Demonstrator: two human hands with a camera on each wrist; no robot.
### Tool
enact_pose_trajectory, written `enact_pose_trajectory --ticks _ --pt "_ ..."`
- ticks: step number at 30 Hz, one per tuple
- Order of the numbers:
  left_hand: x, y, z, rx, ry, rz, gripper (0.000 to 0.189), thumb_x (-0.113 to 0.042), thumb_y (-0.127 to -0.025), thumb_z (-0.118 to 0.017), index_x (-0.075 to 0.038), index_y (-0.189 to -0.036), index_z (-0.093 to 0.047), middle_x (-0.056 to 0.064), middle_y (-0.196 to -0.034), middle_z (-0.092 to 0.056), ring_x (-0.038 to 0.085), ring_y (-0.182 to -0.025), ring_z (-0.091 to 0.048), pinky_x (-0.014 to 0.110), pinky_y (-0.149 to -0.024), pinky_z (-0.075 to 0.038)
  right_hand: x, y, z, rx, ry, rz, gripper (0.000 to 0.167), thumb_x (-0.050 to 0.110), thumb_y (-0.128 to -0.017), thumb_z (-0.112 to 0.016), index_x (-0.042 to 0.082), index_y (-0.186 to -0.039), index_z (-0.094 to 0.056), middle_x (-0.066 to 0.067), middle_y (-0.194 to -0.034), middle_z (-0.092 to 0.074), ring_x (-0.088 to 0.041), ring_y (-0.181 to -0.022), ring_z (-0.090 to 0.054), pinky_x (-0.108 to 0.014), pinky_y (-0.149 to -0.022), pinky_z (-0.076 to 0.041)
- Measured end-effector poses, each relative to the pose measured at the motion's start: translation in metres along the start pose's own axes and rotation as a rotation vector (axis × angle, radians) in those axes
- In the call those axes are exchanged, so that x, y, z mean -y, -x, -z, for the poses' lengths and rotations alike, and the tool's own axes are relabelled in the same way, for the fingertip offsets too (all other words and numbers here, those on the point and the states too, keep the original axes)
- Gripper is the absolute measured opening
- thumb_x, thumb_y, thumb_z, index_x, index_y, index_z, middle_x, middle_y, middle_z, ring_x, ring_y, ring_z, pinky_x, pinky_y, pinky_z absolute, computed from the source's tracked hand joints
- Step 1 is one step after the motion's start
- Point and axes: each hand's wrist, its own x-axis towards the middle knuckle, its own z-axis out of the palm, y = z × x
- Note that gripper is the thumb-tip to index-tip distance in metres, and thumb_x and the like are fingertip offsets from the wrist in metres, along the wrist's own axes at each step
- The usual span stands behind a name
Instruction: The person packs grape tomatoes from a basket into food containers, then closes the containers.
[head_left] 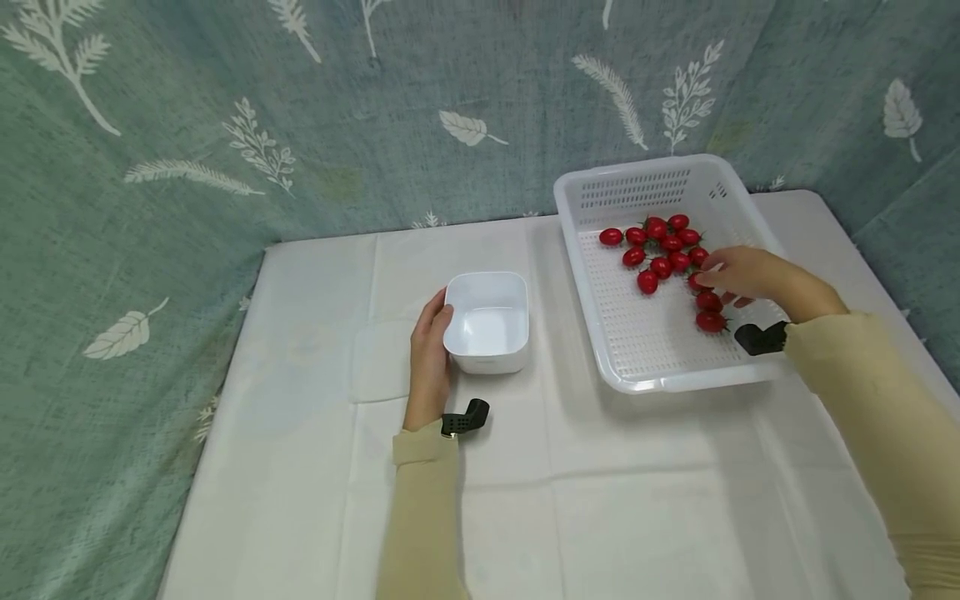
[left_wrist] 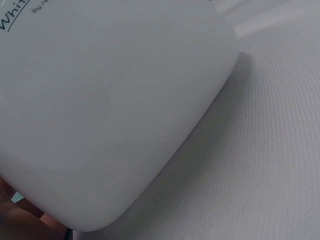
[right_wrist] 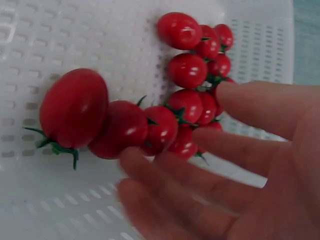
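A small white square container (head_left: 487, 329) with rounded corners stands on the white-covered table, and its inside looks bare. My left hand (head_left: 430, 354) holds it by its left side, with the thumb near the rim; fingers (left_wrist: 22, 217) show at the lower left in the left wrist view. Over the right part of a white perforated basket (head_left: 622, 375), my right hand (head_left: 757, 275) reaches in among red cherry tomatoes (head_left: 647, 282). Its fingers are spread and loosely bent beside several tomatoes (right_wrist: 160, 130), with none held between them.
A flat whitish square piece (head_left: 378, 362), perhaps a lid, lies left of the container. Green leaf-patterned cloth (head_left: 337, 125) hangs behind the table and down its left side. The basket's raised walls surround the tomatoes.
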Motion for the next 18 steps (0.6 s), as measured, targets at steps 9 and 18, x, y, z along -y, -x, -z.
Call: enact_pose_trajectory --ticks 9,18 --pt "0.001 -0.001 0.001 -0.015 -0.022 -0.001 0.041 -0.038 -0.087 -0.053 -0.026 -0.126 -0.050 -0.007 -0.130 -0.045 0.010 -0.120 -0.038 0.033 -0.101 -0.029 -0.005 -0.015 -0.012 0.072 -0.010 -0.051 0.072 0.021 -0.085 -0.057 -0.016 -0.132 -0.015 -0.034 -0.113 -0.041 -0.034 -0.084 -0.058 -0.039 -0.064 -0.053" --pt "0.001 0.001 0.002 -0.003 -0.009 0.015 0.040 -0.038 -0.087 -0.054 -0.027 -0.125 -0.051 -0.009 -0.129 -0.045 0.008 -0.120 -0.039 0.032 -0.101 -0.029 -0.011 -0.020 -0.017 -0.035 0.194 0.006 0.071 0.015 -0.078 -0.066 -0.018 -0.127 -0.027 -0.031 -0.104 -0.048 -0.025 -0.072 -0.054 -0.032 -0.056 -0.050"
